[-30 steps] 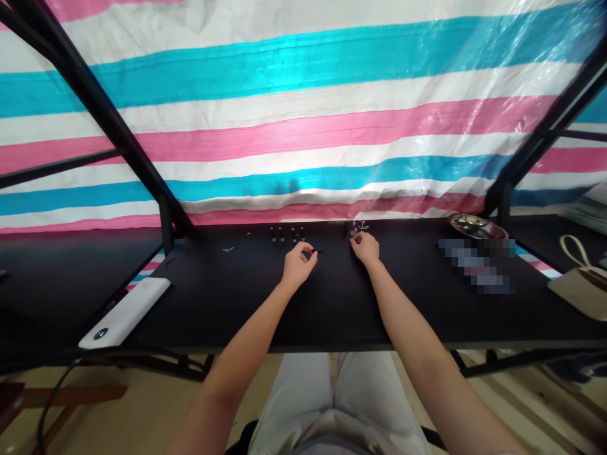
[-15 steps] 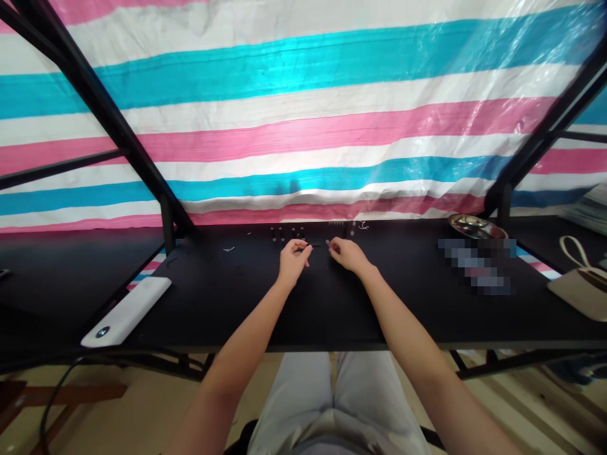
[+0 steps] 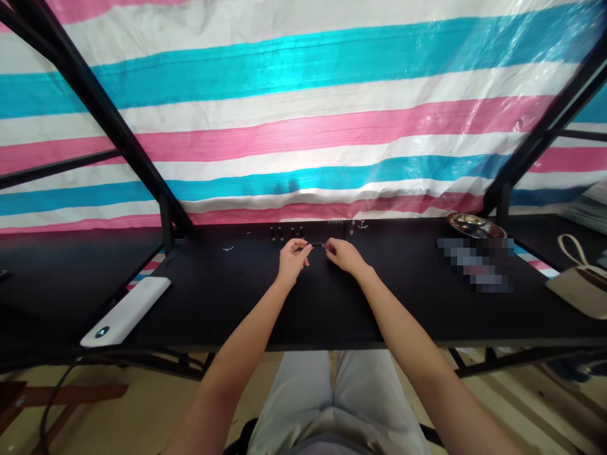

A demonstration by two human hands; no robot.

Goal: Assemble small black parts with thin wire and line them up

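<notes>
Over the far middle of the black table, my left hand (image 3: pixel 291 260) pinches one end of a thin, short black stick-like piece (image 3: pixel 316 244). My right hand (image 3: pixel 345 255) is closed at the stick's other end, its fingertips on a tiny pale piece (image 3: pixel 325 246) that meets the stick there. That piece is too small to name. Behind my left hand, several small dark pieces with pale ends (image 3: pixel 281 234) stand in a row. Beyond my right hand lie a row of tiny clear pieces (image 3: pixel 335 222) and some white scraps (image 3: pixel 363 224).
A white oblong device (image 3: pixel 127 313) lies at the table's left. On the right are a shiny metal bowl (image 3: pixel 477 226), a blurred-out patch (image 3: pixel 477 265) and a beige pouch (image 3: pixel 578 292) with a strap. Black frame posts (image 3: pixel 109 120) rise before a striped sheet (image 3: pixel 303 120).
My right hand has moved left, bringing the tiny pale piece against the free end of the black stick. My left hand has stayed almost still.
</notes>
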